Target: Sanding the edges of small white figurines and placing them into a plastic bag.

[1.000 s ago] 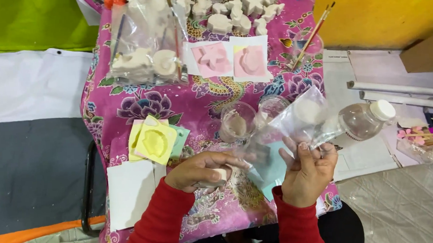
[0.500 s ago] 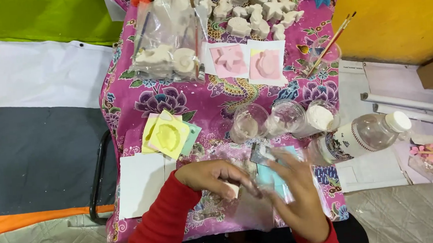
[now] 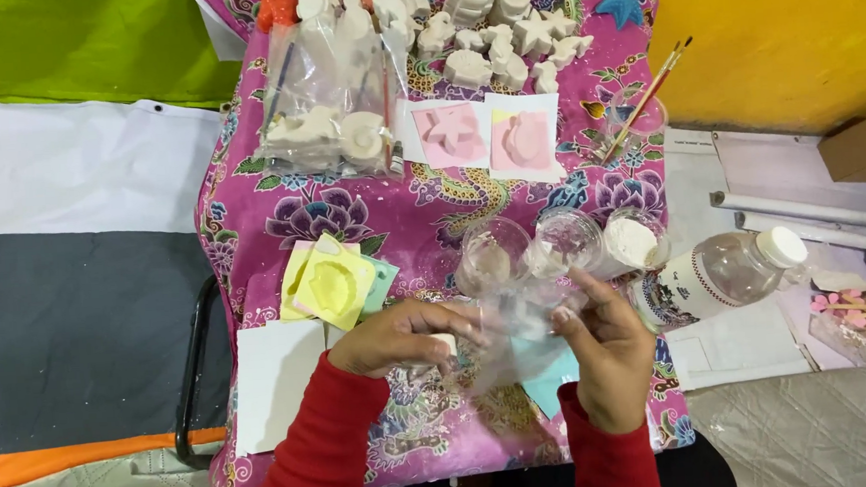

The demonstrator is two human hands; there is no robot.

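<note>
1. Over the near edge of the pink floral cloth (image 3: pixel 252 224), both hands work on a clear plastic bag (image 3: pixel 519 338).
2. The left hand (image 3: pixel 404 336) is curled around a small white piece (image 3: pixel 445 345) at the bag's left side.
3. The right hand (image 3: pixel 610 358) pinches the bag's right edge between thumb and fingers.
4. The bag hangs between the hands, above a teal sheet (image 3: pixel 551 372).
5. Just beyond the hands stand three clear cups (image 3: pixel 494 255); the rightmost holds white powder.
6. A plastic bottle (image 3: pixel 725 271) lies on its side to the right.
7. A yellow mould (image 3: pixel 330 280) sits left of the cups, pink moulds (image 3: pixel 487 135) farther back.
</note>
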